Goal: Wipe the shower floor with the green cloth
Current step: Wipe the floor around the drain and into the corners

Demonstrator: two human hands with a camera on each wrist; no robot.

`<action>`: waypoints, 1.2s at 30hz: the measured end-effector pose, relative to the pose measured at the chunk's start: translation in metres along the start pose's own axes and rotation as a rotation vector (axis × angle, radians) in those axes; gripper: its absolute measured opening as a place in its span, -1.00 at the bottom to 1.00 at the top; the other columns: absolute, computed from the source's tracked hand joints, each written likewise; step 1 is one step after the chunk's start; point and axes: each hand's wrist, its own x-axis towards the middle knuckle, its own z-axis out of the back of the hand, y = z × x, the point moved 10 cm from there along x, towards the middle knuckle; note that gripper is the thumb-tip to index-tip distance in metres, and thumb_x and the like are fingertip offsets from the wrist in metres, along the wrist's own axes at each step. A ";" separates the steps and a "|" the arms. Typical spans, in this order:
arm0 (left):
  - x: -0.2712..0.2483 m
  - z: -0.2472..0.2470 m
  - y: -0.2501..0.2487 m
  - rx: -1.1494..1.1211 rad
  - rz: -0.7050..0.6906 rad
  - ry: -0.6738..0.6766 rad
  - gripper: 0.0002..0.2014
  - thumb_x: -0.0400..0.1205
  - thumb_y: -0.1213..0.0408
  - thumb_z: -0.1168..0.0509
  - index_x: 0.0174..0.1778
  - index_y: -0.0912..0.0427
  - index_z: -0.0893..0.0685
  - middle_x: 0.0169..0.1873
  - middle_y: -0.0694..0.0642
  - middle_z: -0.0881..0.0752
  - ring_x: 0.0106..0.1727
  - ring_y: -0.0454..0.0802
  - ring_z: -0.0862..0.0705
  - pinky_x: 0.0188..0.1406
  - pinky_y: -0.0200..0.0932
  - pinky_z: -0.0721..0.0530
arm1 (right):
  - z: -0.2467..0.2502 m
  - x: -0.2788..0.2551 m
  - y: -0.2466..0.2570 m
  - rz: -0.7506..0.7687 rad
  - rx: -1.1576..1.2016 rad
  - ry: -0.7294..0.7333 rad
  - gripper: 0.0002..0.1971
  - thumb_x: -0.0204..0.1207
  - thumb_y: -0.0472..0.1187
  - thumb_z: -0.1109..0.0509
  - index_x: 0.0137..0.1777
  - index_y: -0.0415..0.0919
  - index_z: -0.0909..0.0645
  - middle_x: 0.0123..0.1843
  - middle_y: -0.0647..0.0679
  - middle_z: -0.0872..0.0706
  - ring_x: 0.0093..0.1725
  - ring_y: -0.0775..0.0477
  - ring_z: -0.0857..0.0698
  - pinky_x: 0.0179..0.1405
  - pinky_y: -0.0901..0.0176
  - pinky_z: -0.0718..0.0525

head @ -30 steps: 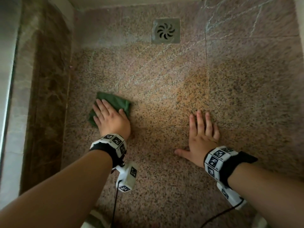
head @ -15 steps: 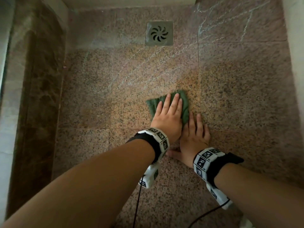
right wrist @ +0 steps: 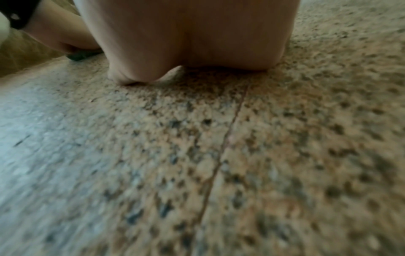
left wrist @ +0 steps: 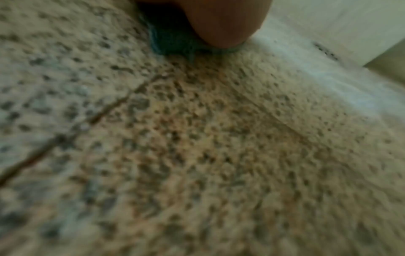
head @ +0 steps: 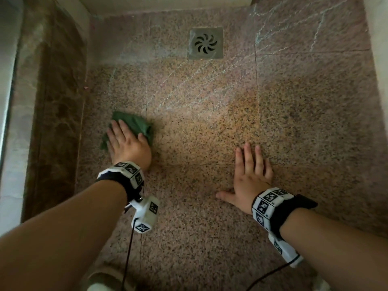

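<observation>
While the left hand [head: 128, 147] is lying flat with straight fingers on the green cloth [head: 134, 124], pressing it to the shower floor [head: 210, 133] near the floor's left edge, the right hand [head: 251, 179] is resting palm-down on bare stone toward the right, fingers spread and holding nothing. Crumpled fabric is showing beyond the left fingertips and beside the thumb. Faint pale streaks are running across the speckled tiles toward the far right corner. A square drain [head: 206, 43] is sitting near the far edge, well apart from both hands.
</observation>
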 end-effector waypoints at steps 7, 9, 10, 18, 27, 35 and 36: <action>-0.042 -0.033 -0.069 0.120 -0.176 0.061 -0.29 0.76 -0.01 0.17 0.69 0.26 0.34 0.69 0.23 0.35 0.69 0.23 0.37 0.65 0.22 0.30 | 0.000 0.002 -0.001 -0.011 0.001 -0.049 0.37 0.22 0.69 -0.09 0.47 -0.20 0.76 0.51 -0.15 0.77 0.56 -0.32 0.63 0.58 -0.32 0.35; -0.074 -0.055 -0.115 0.158 -0.362 0.120 -0.30 0.75 0.01 0.19 0.67 0.24 0.39 0.66 0.22 0.43 0.65 0.23 0.46 0.64 0.26 0.34 | 0.002 0.002 -0.001 -0.012 0.022 -0.114 0.41 0.18 0.69 -0.15 0.55 -0.22 0.67 0.58 -0.15 0.68 0.60 -0.31 0.56 0.59 -0.32 0.30; -0.093 -0.068 -0.139 0.167 -0.464 0.160 -0.30 0.75 0.01 0.18 0.68 0.22 0.39 0.66 0.19 0.43 0.65 0.22 0.47 0.65 0.26 0.33 | 0.004 0.002 0.001 -0.010 0.030 -0.140 0.45 0.13 0.69 -0.20 0.61 -0.23 0.57 0.65 -0.17 0.56 0.64 -0.31 0.48 0.60 -0.32 0.24; -0.113 -0.082 -0.165 0.237 -0.696 0.195 -0.33 0.77 0.02 0.18 0.71 0.16 0.33 0.69 0.11 0.37 0.68 0.11 0.41 0.68 0.15 0.28 | 0.004 0.003 0.000 -0.035 0.008 -0.144 0.45 0.10 0.68 -0.23 0.66 -0.21 0.47 0.71 -0.18 0.42 0.67 -0.28 0.39 0.59 -0.27 0.25; -0.034 -0.030 -0.056 0.067 -0.216 0.090 -0.30 0.76 -0.03 0.13 0.72 0.18 0.28 0.71 0.12 0.31 0.70 0.12 0.36 0.68 0.16 0.26 | 0.000 -0.001 -0.002 -0.027 -0.024 0.006 0.35 0.23 0.69 -0.09 0.42 -0.17 0.79 0.52 -0.15 0.76 0.58 -0.31 0.59 0.60 -0.33 0.31; -0.053 -0.026 -0.091 0.091 -0.261 0.094 -0.08 0.65 -0.34 -0.07 0.74 0.16 0.14 0.73 0.07 0.21 0.72 0.16 0.26 0.67 0.28 0.17 | 0.001 -0.001 0.000 -0.038 -0.029 0.020 0.36 0.20 0.69 -0.13 0.43 -0.15 0.77 0.51 -0.13 0.75 0.60 -0.31 0.57 0.60 -0.33 0.32; -0.052 -0.026 -0.090 0.090 -0.257 0.091 -0.14 0.69 -0.26 -0.09 0.74 0.14 0.12 0.73 0.05 0.20 0.73 0.16 0.24 0.68 0.30 0.11 | 0.001 -0.002 0.000 -0.039 -0.029 0.022 0.36 0.21 0.69 -0.13 0.44 -0.15 0.76 0.52 -0.12 0.74 0.60 -0.31 0.56 0.60 -0.33 0.31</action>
